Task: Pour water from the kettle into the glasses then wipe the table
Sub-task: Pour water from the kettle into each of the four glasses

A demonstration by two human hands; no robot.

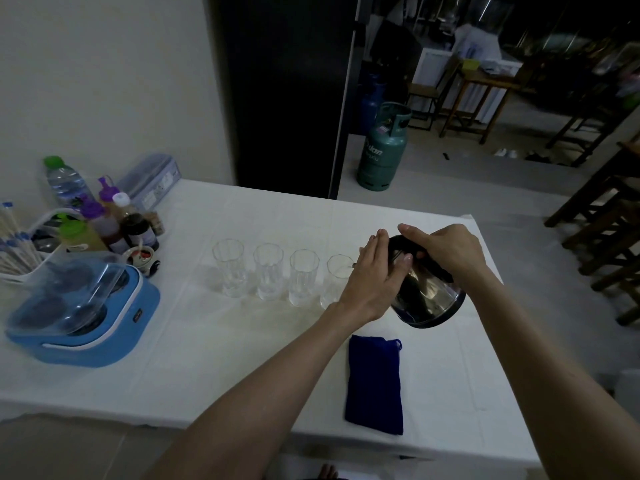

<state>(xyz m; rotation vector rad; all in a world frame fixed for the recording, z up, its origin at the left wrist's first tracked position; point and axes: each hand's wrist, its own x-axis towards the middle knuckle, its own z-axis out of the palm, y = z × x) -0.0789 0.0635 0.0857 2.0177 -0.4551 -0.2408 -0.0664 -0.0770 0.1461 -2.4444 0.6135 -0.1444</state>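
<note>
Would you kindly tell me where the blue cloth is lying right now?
In the head view, the blue cloth lies flat on the white table near its front edge, right of centre, just in front of the tilted kettle and between the person's forearms.

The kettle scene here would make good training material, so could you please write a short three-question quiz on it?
1. True or false: the kettle stands upright on the table.
2. How many glasses stand in the row? A) three B) four C) five
3. Fill in: the folded blue cloth lies ____ the kettle, towards the person.

Key
1. False: it is tilted towards the rightmost glass, the right hand on its handle and the left hand flat against its side.
2. B
3. below, on the near side
</note>
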